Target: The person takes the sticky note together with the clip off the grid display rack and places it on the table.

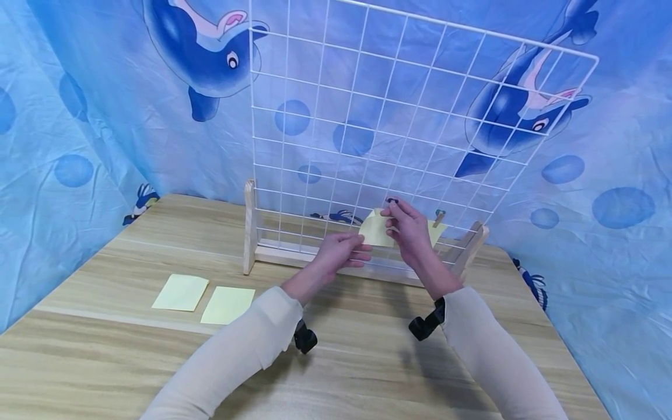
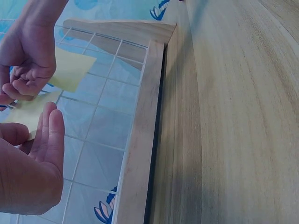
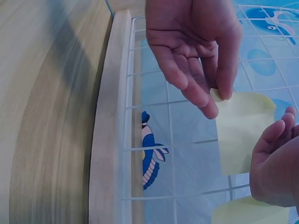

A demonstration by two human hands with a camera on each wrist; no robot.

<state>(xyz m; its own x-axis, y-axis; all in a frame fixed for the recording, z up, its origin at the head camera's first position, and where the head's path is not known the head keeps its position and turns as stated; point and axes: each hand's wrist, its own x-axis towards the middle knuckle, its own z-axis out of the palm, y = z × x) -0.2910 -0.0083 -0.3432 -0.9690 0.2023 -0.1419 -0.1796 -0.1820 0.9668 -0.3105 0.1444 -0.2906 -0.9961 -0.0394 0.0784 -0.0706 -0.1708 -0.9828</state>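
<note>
At the lower part of a white wire grid (image 1: 346,93), my left hand (image 1: 338,252) pinches the lower left corner of a pale yellow sticky note (image 1: 375,230) between thumb and fingers. The note (image 3: 240,133) stands in front of the wires, slightly curved. At its upper edge my right hand (image 1: 409,228) pinches a small dark-ended clip (image 1: 392,200), mostly hidden by the fingers. Whether the clip bites a wire I cannot tell. Just right of that hand, a small wooden clothespin (image 1: 439,219) with a teal top holds another yellow note (image 1: 436,232) on the grid.
Two yellow sticky notes, a left one (image 1: 181,293) and a right one (image 1: 228,305), lie on the wooden table (image 1: 357,361) at the left. The grid stands in a wooden base (image 1: 283,254) with upright side feet. Behind it hangs a blue dolphin-print cloth (image 1: 115,140).
</note>
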